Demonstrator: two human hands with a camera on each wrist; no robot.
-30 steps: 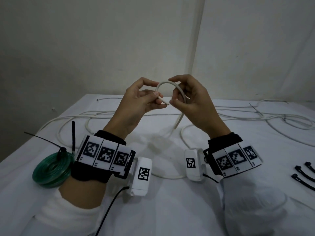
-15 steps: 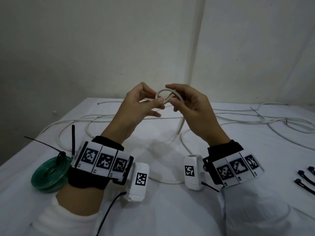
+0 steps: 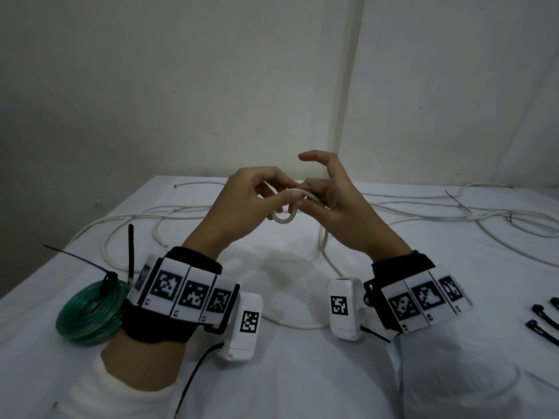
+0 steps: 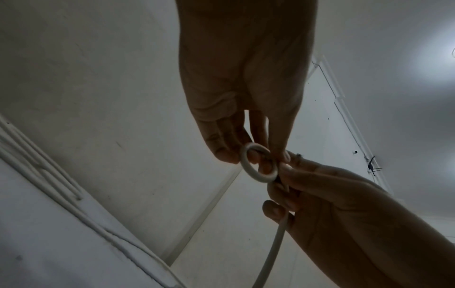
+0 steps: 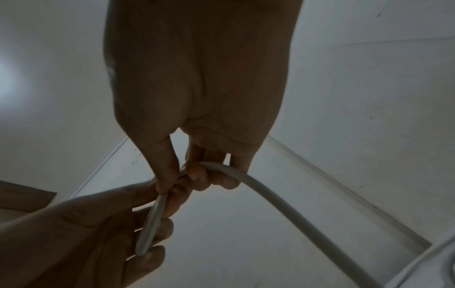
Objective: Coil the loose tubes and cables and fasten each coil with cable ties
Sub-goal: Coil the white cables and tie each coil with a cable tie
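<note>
The white tube (image 3: 282,219) is up in the air between my 2 hands, above the table (image 3: 302,373), its end bent into 1 small tight loop that shows as a full ring in the left wrist view (image 4: 258,165). My left hand (image 3: 242,207) pinches that loop, thumb and fingertips closed on it from the left side. My right hand (image 3: 335,204) grips the tube just beside the loop, its lower fingers curled round it, while the index finger sticks up and clear of the tube. The 2 hands touch each other at the loop. From my right hand the rest of the tube drops down to the table and trails off in long loose bends across the cloth, toward the far left and far right. Well apart from it, near my left wrist, sits a green tube coil (image 3: 87,313), already bound with a black cable tie (image 3: 109,278) whose tail points away to the left. At the right edge of the table lie 3 spare cable ties (image 3: 544,323), close together, partly cut off by the frame.
</note>
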